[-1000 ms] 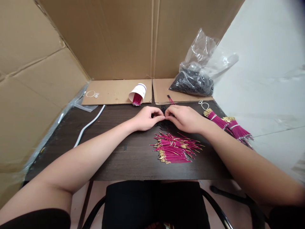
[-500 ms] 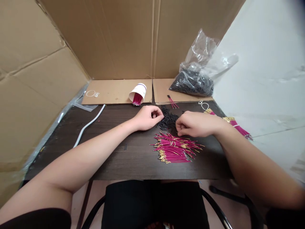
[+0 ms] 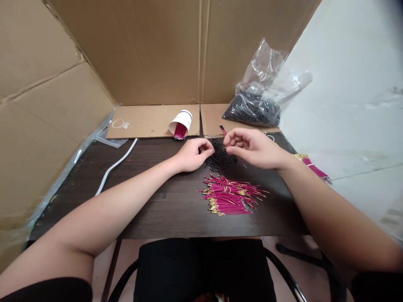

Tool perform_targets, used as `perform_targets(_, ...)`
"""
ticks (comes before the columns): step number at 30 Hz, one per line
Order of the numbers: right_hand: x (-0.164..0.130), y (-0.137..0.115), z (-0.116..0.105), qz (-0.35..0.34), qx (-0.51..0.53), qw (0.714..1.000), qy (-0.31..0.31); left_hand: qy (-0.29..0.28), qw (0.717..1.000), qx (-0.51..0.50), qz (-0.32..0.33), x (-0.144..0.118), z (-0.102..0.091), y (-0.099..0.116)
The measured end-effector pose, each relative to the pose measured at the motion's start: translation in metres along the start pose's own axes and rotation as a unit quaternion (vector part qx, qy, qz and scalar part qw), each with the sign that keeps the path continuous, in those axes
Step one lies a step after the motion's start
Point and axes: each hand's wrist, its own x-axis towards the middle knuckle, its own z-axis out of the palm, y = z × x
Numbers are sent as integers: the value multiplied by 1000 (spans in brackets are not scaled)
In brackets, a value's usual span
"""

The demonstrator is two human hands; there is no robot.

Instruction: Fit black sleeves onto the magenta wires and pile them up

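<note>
Resting on the dark desk (image 3: 151, 209), my left hand (image 3: 192, 154) is curling closed, with its fingertips touching the left edge of the small black tubes (image 3: 220, 156); whether it is pinching one tube I cannot tell. My right hand (image 3: 252, 147) is hovering just above the desk at about 1 o'clock from the tubes, and its thumb and forefinger are pinching one thin pink wire (image 3: 241, 161), which is slanting down toward 5 o'clock. At 6 o'clock from the tubes, the loose heap of pink wires (image 3: 231, 196) is lying near the front edge. At 11 o'clock a tipped paper cup (image 3: 181, 123) is lying with more wires inside, and at 1 o'clock a clear plastic bag (image 3: 256, 105) is sitting with black pieces inside.
</note>
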Motion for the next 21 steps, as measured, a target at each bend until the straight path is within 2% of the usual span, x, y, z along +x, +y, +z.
perform_targets(3,7,10,5,7,142,988,59,4,1000,-6,-8,1,0,0)
perform_targets(9,26,36,13,-8,278,947,161,5,999,-31,-10,2,-1,-3)
perform_targets(14,32,47,19,-18,301,923,241,11,998,-59,-15,5,0,-10)
perform_targets(21,31,43,19,-21,287,928,237,17,997,-67,-14,5,0,-10)
